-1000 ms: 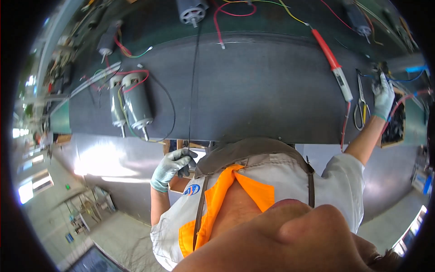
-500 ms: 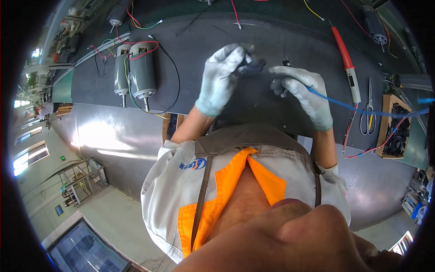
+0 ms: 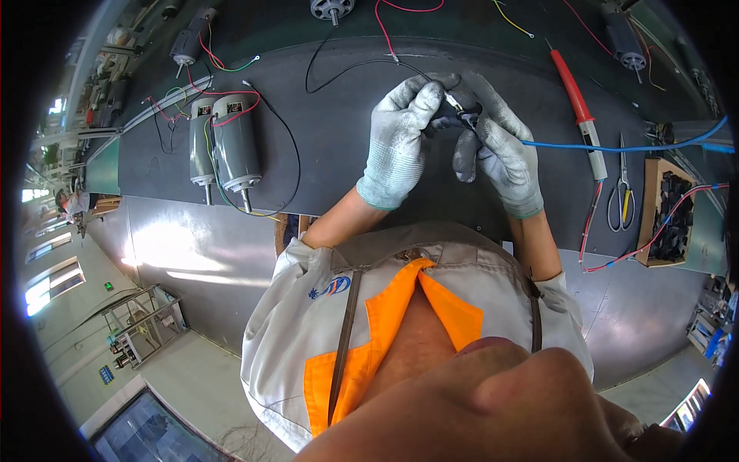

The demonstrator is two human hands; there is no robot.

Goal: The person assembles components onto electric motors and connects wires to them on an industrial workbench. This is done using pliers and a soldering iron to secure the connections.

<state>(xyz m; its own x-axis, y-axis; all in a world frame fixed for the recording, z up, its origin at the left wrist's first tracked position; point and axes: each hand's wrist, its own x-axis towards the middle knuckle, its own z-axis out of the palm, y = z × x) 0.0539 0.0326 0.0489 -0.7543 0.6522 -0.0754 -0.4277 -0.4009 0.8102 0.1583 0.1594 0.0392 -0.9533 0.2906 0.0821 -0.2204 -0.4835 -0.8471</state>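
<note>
wire, thin and black [image 3: 339, 75], beside a small dark piece [image 3: 468, 118] at upper centre of the frame.
the white-gloved left hand [image 3: 397, 142] pinches the wire by its shiny silver tip [image 3: 453, 100]; the white-gloved right hand [image 3: 506, 158] grips the dark piece, a slim blue cable [image 3: 616, 147] running to that hand. apart half a second ago, the hands have closed in: tip and piece now lie together, though whether joined, i cannot tell.
</note>
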